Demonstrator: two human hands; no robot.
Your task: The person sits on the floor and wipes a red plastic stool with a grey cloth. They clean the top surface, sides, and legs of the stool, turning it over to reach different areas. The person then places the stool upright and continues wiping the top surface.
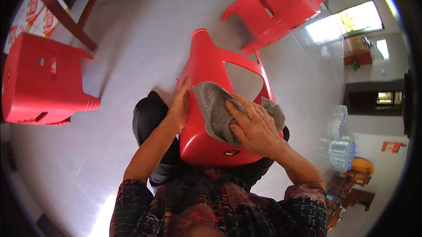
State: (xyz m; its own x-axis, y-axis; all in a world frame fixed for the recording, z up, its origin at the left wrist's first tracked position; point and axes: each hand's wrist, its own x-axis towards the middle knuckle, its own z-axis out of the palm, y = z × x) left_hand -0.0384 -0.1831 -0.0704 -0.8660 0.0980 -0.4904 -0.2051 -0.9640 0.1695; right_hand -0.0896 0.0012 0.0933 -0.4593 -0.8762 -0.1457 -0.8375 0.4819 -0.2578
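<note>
A red plastic stool (206, 65) lies tipped on my lap, its legs pointing away from me. My left hand (179, 107) grips its left side, fingers flat along the edge. My right hand (252, 127) presses a grey cloth (215, 105) onto the stool's upper side. The cloth is crumpled, and part of it sticks out beyond my fingers on the right.
Another red stool (44, 78) lies on its side at the left on the pale tiled floor (132, 30). A third red stool (274, 6) lies at the top right. Dark red wooden furniture legs (66, 15) stand at the top left. Packs of water bottles (340, 142) are stacked at the right.
</note>
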